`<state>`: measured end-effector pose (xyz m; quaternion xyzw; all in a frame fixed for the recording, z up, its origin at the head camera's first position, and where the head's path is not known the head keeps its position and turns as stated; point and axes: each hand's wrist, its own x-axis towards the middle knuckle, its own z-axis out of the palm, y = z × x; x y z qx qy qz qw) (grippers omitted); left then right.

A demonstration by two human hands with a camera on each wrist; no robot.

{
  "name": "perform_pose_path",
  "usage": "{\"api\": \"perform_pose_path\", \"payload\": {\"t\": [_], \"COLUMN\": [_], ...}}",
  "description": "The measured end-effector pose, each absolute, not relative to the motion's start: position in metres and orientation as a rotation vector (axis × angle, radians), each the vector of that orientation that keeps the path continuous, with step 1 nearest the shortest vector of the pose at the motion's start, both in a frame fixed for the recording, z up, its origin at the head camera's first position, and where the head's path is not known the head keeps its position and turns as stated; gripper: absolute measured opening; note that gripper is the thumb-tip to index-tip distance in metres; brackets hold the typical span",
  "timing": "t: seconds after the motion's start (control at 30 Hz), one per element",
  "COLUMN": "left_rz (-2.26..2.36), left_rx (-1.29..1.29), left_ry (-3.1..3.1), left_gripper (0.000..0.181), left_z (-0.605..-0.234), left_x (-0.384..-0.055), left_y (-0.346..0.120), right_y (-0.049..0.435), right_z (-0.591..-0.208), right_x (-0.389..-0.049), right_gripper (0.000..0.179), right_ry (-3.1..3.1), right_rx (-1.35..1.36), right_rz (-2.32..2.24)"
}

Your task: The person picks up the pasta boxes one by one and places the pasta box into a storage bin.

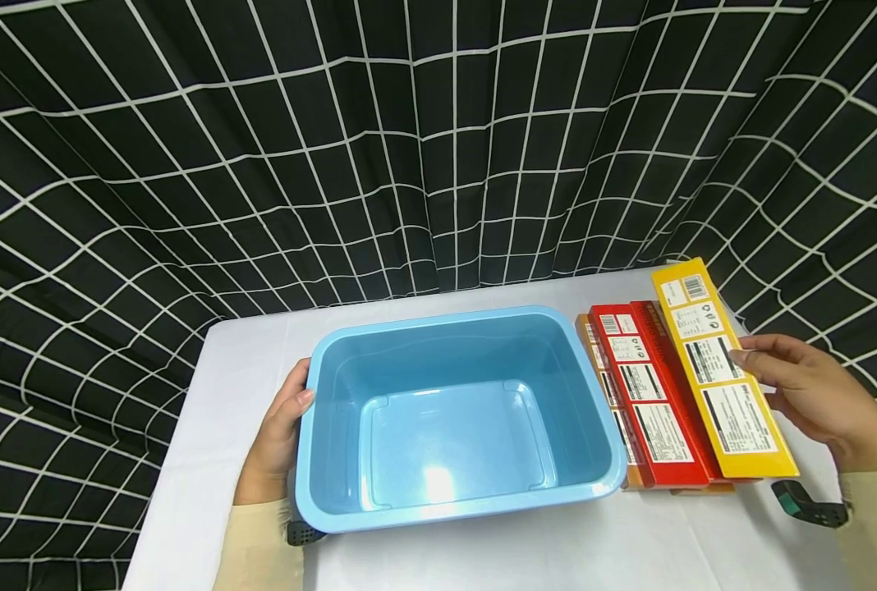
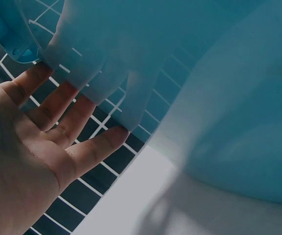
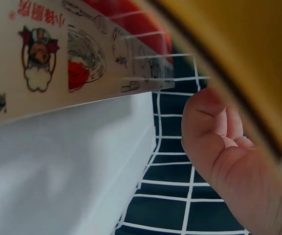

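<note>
A light blue plastic basin stands on the white table with nothing inside. At its left wall is my left hand, its fingertips touching the outside near the rim. The left wrist view shows these fingers fairly straight against the blue wall. On the right, my right hand pinches a long yellow box at its right edge, thumb on the printed face. The yellow box lies tilted over the boxes beside it. Its blurred side fills the upper right of the right wrist view, hiding part of the hand.
Left of the yellow box are a red box, a darker red box and an orange-brown box, packed close to the basin's right side. Black curtains with a white grid surround the table.
</note>
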<state>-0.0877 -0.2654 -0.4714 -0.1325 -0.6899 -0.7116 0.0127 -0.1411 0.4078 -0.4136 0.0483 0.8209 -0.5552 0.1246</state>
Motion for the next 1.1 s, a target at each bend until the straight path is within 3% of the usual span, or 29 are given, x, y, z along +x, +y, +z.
{"api": "perform_pose_path", "payload": {"t": [0.57,1.1], "left_rz": [-2.226,-2.220], "left_rx": [-0.387,-0.401], "left_ry": [-2.143,-2.140], "left_gripper": [0.056,0.055], "left_z": [-0.471,-0.471], "left_x": [-0.088,-0.088], "left_y": [-0.264,-0.265], "right_y": [0.393,0.380], "right_z": [-0.401,-0.394], "right_x": [-0.142,-0.144], "right_gripper": [0.019,0.021], "right_ry": [2.280,2.385], "right_rx": [0.144,0.134], "right_rz": [-1.856,-1.720]}}
